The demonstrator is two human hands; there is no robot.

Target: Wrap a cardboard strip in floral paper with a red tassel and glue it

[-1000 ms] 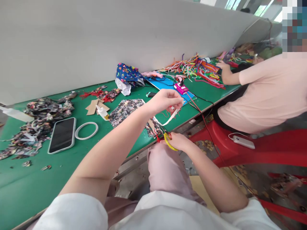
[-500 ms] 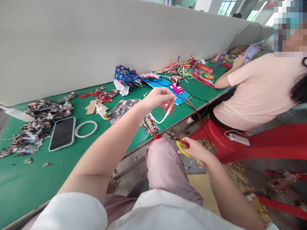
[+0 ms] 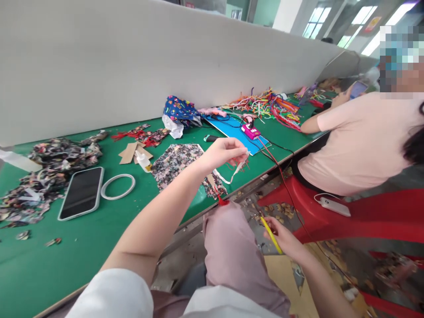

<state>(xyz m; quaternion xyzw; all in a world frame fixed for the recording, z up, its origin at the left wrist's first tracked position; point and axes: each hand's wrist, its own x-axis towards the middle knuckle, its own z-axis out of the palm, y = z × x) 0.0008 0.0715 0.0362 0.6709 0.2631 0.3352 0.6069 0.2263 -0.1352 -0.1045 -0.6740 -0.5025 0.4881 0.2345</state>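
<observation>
Scrap heap lay at the left end of the green tabletop. Phone sat face up beside it, white ring just to its right. Patterned fabric sheet lay near the front edge. Left hand was raised over the front edge, fingers pinched shut on a white strip with red threads, its loop hanging toward the fabric. Right hand was low, off the tabletop beside the knee, curled closed around yellow-handled scissors. Further right, a co-worker in a pink shirt sat on a red chair.
</observation>
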